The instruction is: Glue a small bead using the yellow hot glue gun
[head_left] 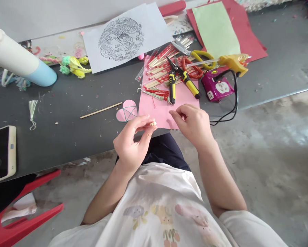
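My left hand [132, 140] pinches a small clump of pale pieces [153, 123], possibly bits of cut wooden stick, between thumb and fingertips. To its right, my right hand [193, 125] is closed over the edge of a pink sheet [156, 113], thumb against a curled finger; whatever it may hold is too small to make out. Just beyond my left hand lies a pink heart-shaped paper [128, 111] with green lines. A thin wooden stick [101, 110] rests left of the heart. Black-and-yellow pliers [179, 77] lie spread above my right hand.
Red-tipped sticks [160, 63], yellow-handled scissors [204, 58] and tassels [156, 93] crowd the pink sheet. At right are a purple device [218, 85] with a black cord and a yellow glue gun [233, 63]. A bottle [22, 58] and phone [2, 154] are at left.
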`<state>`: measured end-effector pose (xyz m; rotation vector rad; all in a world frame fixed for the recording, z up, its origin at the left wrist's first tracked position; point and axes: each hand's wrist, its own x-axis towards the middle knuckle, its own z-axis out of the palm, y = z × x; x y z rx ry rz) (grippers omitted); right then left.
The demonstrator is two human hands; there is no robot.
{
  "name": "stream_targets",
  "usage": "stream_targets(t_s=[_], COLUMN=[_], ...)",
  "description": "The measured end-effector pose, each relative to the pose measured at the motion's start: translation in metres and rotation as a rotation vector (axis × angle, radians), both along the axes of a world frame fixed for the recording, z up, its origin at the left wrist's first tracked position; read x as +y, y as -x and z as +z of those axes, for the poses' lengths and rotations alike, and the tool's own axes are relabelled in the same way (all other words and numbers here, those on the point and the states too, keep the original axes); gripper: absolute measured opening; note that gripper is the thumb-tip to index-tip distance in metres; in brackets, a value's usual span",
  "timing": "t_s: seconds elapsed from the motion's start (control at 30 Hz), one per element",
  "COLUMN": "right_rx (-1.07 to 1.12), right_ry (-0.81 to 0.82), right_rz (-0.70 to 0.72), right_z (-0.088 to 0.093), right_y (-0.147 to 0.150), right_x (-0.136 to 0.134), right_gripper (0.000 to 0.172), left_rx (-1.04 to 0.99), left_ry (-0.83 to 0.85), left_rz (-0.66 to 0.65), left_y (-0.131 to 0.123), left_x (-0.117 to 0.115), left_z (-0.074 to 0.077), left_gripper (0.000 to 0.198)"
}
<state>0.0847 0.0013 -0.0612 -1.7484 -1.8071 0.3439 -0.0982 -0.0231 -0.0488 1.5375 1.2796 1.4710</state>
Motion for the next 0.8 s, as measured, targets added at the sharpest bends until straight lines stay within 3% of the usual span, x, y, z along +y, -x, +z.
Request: stream_targets(t_s=[0.07, 0.2, 0.3, 0.43, 0.63, 0.8], right_rx=[0.055, 0.227, 0.399, 0.515, 0.612, 0.627], right_ry=[-0.002, -0.005, -0.042, -0.055, 0.06, -0.002], right_rz=[0.016, 0.016, 0.149, 0.342, 0.508, 0.464], right_z=[0.006, 0.02, 0.03, 0.038, 0.039, 0.033], right_y=[0.003, 0.01, 0.012, 0.015, 0.016, 0.02], right_x=[-0.001, -0.008, -0.013, -0.013, -0.006, -0.007], right_gripper=[0.015, 0.022, 0.005, 0.011, 0.01, 0.008], left_rx=[-0.056, -0.199, -0.293, -0.345, -0.355, -0.417], left_ry=[0.07, 0.181, 0.273, 0.353, 0.412, 0.446], left_rz=[0.007, -0.045, -0.075, -0.099, -0.199, -0.202], left_y=[0.0, 0.002, 0.002, 0.003, 0.007, 0.007], left_x=[-0.001, -0.001, -0.001, -0.001, -0.002, 0.0], left_z=[0.001, 0.004, 0.008, 0.012, 0.016, 0.012], left_gripper=[0.026, 0.03, 0.03, 0.032, 0.033, 0.033])
